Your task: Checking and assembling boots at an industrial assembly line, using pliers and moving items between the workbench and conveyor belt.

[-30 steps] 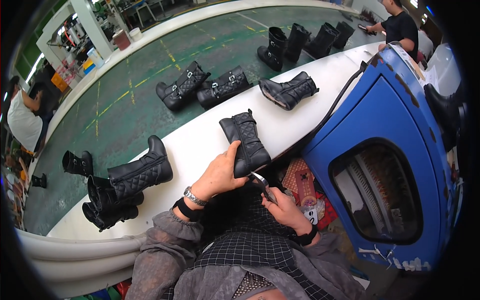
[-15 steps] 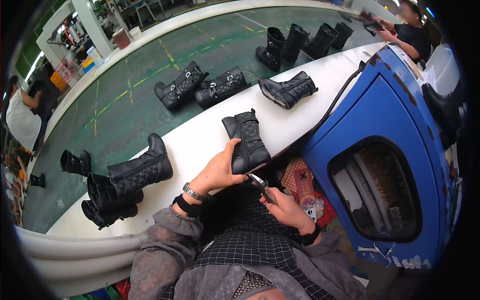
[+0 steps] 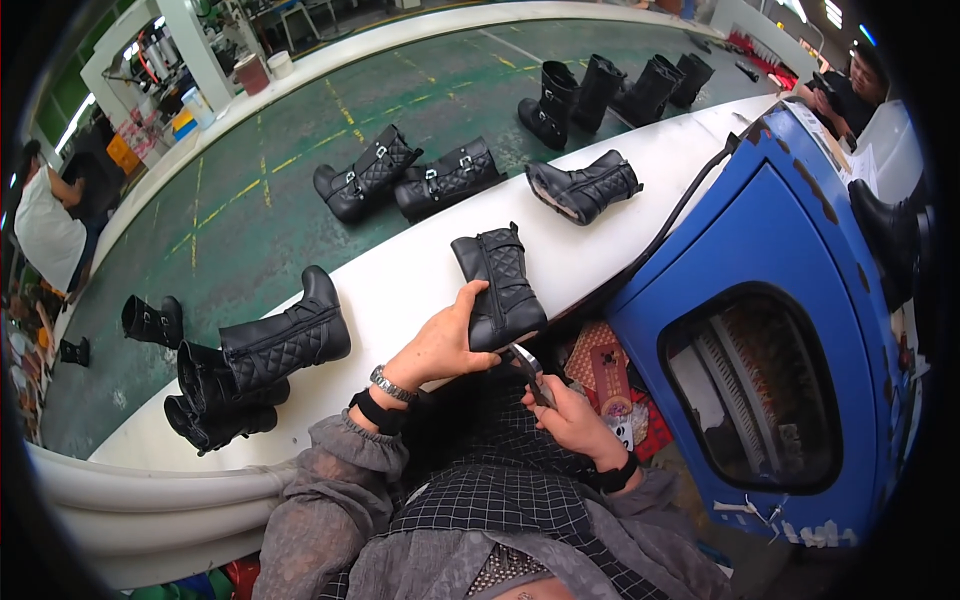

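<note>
Left hand [image 3: 445, 340] clamped on a short black quilted boot [image 3: 497, 283], fingers [image 3: 468, 302] wrapped round the heel end of its sole; boot stands shaft-up at the near edge of the white desk [image 3: 400, 280], long axis running up and away from the fingers, sole edge toward the body; right hand [image 3: 565, 415] just below and to the right of the boot, fingers closed on small metal snips [image 3: 528, 368]; snip tips point up at the sole's lower edge, very near it, contact not clear; right hand is the nearer one to the sole edge, left only steadies; wristwatch [image 3: 388, 383] and dark cuff on the left wrist, dark band on the right; further off beyond the left fingers, a tall quilted boot [image 3: 285, 340] lying on the desk edge, a buckled pair [image 3: 405, 178] on the green belt [image 3: 250, 230], one more boot [image 3: 585, 187] on its side up right; blue machine [image 3: 770, 330] close to the right of the right hand; other people at the far left and top right, apart from this work.
</note>
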The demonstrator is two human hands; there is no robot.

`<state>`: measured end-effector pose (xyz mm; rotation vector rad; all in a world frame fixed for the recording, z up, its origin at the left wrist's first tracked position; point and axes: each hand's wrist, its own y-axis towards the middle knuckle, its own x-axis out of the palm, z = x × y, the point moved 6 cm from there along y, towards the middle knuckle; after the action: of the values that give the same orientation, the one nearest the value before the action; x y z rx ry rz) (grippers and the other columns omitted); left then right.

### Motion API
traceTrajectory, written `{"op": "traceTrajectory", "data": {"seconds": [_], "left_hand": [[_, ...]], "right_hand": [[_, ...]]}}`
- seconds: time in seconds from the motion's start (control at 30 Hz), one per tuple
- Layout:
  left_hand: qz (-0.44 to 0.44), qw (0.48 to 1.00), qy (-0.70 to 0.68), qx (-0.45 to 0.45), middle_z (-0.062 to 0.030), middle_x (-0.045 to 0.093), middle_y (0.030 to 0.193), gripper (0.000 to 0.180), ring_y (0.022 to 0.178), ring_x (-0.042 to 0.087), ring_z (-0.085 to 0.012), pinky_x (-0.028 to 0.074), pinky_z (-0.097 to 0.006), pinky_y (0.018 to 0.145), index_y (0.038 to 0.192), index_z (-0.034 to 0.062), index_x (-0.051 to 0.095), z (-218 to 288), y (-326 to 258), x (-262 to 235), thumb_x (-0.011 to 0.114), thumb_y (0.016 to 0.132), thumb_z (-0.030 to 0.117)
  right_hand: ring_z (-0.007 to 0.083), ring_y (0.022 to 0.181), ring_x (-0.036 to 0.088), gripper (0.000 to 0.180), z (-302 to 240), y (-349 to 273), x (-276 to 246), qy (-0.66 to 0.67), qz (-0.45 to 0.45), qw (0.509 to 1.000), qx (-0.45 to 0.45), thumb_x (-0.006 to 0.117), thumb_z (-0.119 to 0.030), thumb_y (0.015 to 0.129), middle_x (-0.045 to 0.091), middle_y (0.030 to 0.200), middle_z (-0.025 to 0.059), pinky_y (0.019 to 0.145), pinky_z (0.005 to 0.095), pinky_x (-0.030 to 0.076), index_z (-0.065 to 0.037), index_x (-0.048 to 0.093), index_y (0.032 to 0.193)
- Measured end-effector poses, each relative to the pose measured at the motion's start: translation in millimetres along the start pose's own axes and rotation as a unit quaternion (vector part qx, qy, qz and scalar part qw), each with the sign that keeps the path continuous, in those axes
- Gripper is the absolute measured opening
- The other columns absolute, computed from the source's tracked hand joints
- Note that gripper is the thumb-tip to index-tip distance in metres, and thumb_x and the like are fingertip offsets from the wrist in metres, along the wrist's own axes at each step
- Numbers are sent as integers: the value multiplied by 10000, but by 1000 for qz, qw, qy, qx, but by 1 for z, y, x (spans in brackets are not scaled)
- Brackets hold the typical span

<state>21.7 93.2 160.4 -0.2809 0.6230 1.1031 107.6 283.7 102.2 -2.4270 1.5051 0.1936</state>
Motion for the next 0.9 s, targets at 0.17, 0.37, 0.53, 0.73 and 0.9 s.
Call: {"op": "traceTrajectory", "data": {"seconds": [0.17,0.37,0.53,0.73,0.9], "left_hand": [[5,1000,7,19,-288,628,939,935,896,628,-441,496,-427,806,1389,16,244,-1,0,1,783,647,200],[1,1000,9,8,-290,627,935,939,891,628,-440,497,-432,797,1395,18,239,-2,-1,1,779,650,202],[7,1000,14,8,-287,628,935,934,889,627,-442,496,-433,798,1397,24,239,-2,-2,1,776,653,199],[-28,999,-30,-34,-270,568,1150,938,1050,595,-421,462,-409,909,1414,68,238,-2,-4,1,789,671,222],[-31,997,-45,-47,-265,547,1199,957,1096,579,-407,447,-400,941,1424,77,232,-6,-7,2,798,665,221]], "right_hand": [[272,920,653,307,2,2,-1,-4,17,1000,-16,513,-62,887,650,988,137,790,353,503,-10,490,1189],[305,890,649,276,-12,2,0,-58,48,995,-63,539,-71,876,639,936,148,764,370,498,-32,506,1147],[344,796,626,198,-1,5,1,-121,127,980,-93,564,-72,856,612,846,169,704,363,491,-34,545,1049],[329,751,619,161,21,14,16,-40,154,980,-115,594,-52,834,603,827,163,660,367,479,-13,551,983],[320,759,608,170,21,21,15,-68,139,980,-127,573,-32,837,592,834,160,690,364,481,-2,532,999]]}}
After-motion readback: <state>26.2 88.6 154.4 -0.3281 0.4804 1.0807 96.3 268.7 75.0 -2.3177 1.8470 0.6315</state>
